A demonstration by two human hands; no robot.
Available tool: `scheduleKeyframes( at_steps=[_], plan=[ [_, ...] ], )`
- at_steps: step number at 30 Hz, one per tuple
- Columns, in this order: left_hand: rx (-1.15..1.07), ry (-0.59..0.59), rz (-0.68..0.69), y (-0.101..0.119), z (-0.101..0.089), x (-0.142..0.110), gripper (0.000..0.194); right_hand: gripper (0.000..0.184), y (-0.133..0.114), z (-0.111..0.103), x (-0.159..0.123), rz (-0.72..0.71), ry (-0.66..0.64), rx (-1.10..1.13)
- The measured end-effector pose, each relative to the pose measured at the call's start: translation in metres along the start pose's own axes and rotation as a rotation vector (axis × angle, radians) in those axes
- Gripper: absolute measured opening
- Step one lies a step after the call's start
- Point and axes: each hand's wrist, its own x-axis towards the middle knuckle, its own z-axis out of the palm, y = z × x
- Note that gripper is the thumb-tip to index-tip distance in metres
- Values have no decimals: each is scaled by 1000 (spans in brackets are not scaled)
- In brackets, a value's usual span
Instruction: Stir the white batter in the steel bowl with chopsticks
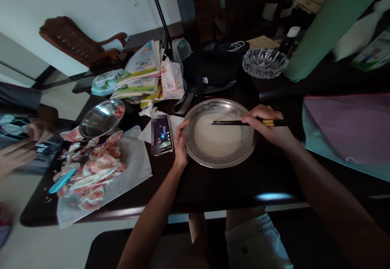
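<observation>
A wide metal bowl stands on the dark table in front of me, with a pale, milky batter in it. My left hand grips the bowl's left rim, fingers on the outside and edge. In my right hand is a pair of black chopsticks with gold bands near the back end. Their tips reach over the middle of the bowl, at the batter's surface; whether they dip in, I cannot tell. Left of the bowl lies a phone with its screen lit.
Raw meat pieces and a blue-handled knife lie on a plastic sheet at left, near another metal bowl. A co-worker's hands are beyond. Magazines, a black bag and a glass bowl stand behind.
</observation>
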Motion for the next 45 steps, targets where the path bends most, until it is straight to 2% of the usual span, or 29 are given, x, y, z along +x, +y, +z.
scheduleKeyframes(
  at_steps=[5, 8, 12, 17, 20, 24, 28, 31, 33, 38, 43, 45],
  plan=[
    [15, -2, 13, 1, 0, 0, 37, 44, 5, -24, -1, 106, 224, 54],
    [-5, 6, -8, 3, 0, 0, 36, 48, 5, -33, -2, 142, 262, 223],
    [-2, 21, -11, 5, 1, -1, 36, 50, -2, -32, -2, 162, 116, 347],
    [10, 11, -7, 4, 0, 0, 37, 37, -8, -9, 0, 55, -131, 188],
    [7, 0, 6, 2, 0, 0, 39, 27, -5, 4, 1, -3, -170, 128],
    [-11, -5, 5, 2, 0, 0, 38, 26, -1, 5, 1, -13, -82, 54],
    [-7, 2, -2, 2, 0, -1, 38, 38, 0, -11, 1, 61, 105, 16],
    [4, -1, -1, 2, 0, -1, 38, 47, 3, -24, -1, 109, 232, 82],
    [9, 1, -10, 3, 0, -1, 38, 48, 5, -30, -1, 131, 255, 184],
    [33, 0, 1, 6, 0, -1, 38, 48, -1, -31, -1, 168, 88, 343],
    [13, -19, -4, 4, -1, 0, 41, 37, -9, -9, 0, 72, -135, 200],
    [1, -21, -8, 2, -1, 0, 41, 31, -7, 2, 0, 22, -165, 144]
  ],
)
